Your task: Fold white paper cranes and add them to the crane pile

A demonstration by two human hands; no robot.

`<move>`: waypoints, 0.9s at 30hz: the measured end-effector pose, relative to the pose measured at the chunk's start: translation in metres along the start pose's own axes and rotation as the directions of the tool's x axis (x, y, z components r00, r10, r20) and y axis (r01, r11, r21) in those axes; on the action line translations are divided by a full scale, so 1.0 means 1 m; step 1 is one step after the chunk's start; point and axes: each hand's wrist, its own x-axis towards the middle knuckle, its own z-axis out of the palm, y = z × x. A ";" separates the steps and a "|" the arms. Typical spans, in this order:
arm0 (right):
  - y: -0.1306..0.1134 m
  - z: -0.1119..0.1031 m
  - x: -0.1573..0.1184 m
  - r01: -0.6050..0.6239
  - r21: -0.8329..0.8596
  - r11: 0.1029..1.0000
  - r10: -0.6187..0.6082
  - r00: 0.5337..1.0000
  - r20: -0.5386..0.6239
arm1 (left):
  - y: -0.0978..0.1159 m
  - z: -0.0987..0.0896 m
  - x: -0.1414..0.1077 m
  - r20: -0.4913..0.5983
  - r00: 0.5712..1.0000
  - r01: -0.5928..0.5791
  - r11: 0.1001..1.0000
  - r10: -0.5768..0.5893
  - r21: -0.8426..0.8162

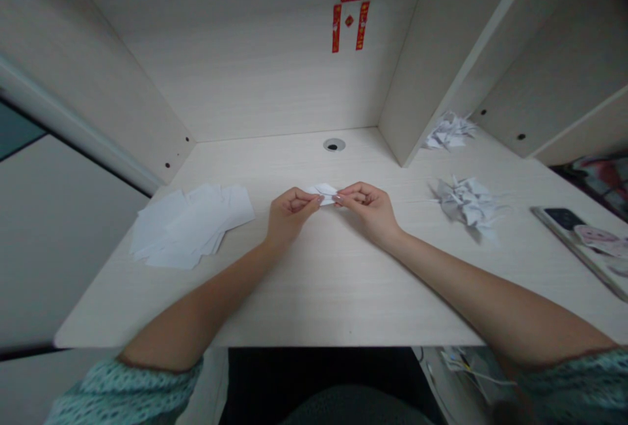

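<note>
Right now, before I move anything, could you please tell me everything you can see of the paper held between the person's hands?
The folded white paper is a small, thin, matte piece with several creases and pointed, angular edges. Its layers look crisp rather than crumpled. It lies roughly flat and crosswise over the pale desk, pinched at opposite ends by the left hand and right hand, whose fingers hide part of it. Its exact folded shape cannot be told from this view.

folded paper matt white; desk smooth pale woodgrain laminate; sleeve patterned cloth
</note>
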 end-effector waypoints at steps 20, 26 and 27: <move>0.004 -0.007 0.008 -0.019 0.048 0.999 0.020 0.999 -0.028 | 0.000 -0.003 0.004 -0.018 0.999 0.046 0.999 -0.046 -0.002; 0.003 -0.004 0.004 -0.098 0.002 0.995 0.098 0.994 0.050 | 0.000 0.000 0.003 -0.019 0.998 0.064 0.997 -0.065 -0.037; 0.002 -0.002 0.002 -0.115 -0.015 0.993 0.116 0.991 0.067 | 0.001 0.000 0.001 -0.013 0.998 0.059 0.998 -0.060 -0.032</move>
